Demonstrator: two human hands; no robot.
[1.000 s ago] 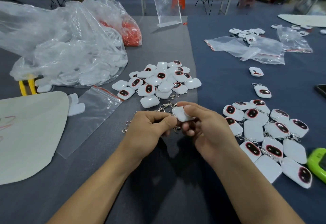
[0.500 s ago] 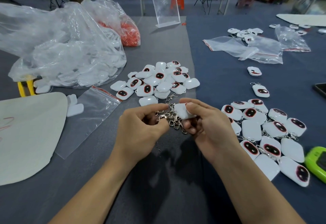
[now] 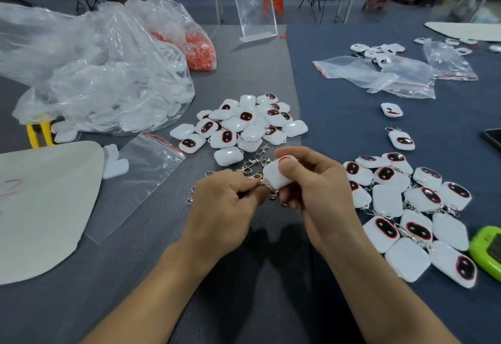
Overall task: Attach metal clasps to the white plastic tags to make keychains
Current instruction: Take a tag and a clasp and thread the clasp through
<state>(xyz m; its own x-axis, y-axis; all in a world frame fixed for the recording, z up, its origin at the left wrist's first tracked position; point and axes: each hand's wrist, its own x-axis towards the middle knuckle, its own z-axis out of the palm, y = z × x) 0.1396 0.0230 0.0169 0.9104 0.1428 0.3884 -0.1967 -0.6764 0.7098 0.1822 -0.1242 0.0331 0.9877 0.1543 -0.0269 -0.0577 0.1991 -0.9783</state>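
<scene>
My right hand point(image 3: 314, 192) grips a white plastic tag point(image 3: 275, 175) between thumb and fingers, just above the table's middle. My left hand point(image 3: 225, 205) pinches a metal clasp point(image 3: 257, 178) right against the tag's left edge. Loose metal clasps point(image 3: 257, 158) lie in a small heap behind my hands. A pile of white tags without clasps point(image 3: 241, 124) sits beyond them. To the right lies a group of tags with clasps attached point(image 3: 406, 208).
A large clear plastic bag of white parts point(image 3: 95, 72) and a bag of red parts point(image 3: 200, 45) fill the far left. An empty zip bag point(image 3: 141, 178) and a white sheet point(image 3: 40, 202) lie at left. A green device point(image 3: 488, 248) sits at right edge.
Both hands shifted slightly. The left hand's fingers closed back on the clasp and brought it against the tag held by the right hand.
</scene>
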